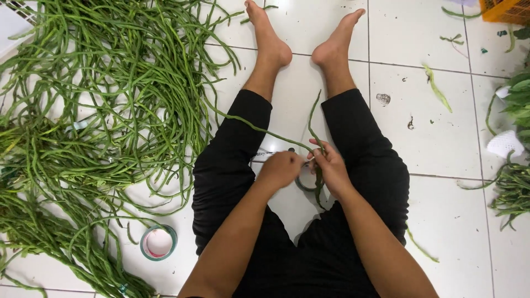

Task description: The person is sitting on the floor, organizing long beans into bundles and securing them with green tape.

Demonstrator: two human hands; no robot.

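Both hands, left hand [281,167] and right hand [329,164], pinch a few long beans [312,129] over the floor [441,143]; large loose heap [105,94] at left remains unbundled, tape roll [158,242] nearby.

A person sits on the white tiled floor [441,138] with legs stretched out. The left hand [281,167] and the right hand [329,164] meet between the knees and hold long green beans [316,129]. A big bean pile [105,105] lies at the floor's left side, with a tape roll [158,242] just beside it.

I logged green long beans [99,105], black trousers [232,165], white floor tiles [441,138], a green-rimmed tape roll [158,243] with white centre, and an orange crate [505,10].
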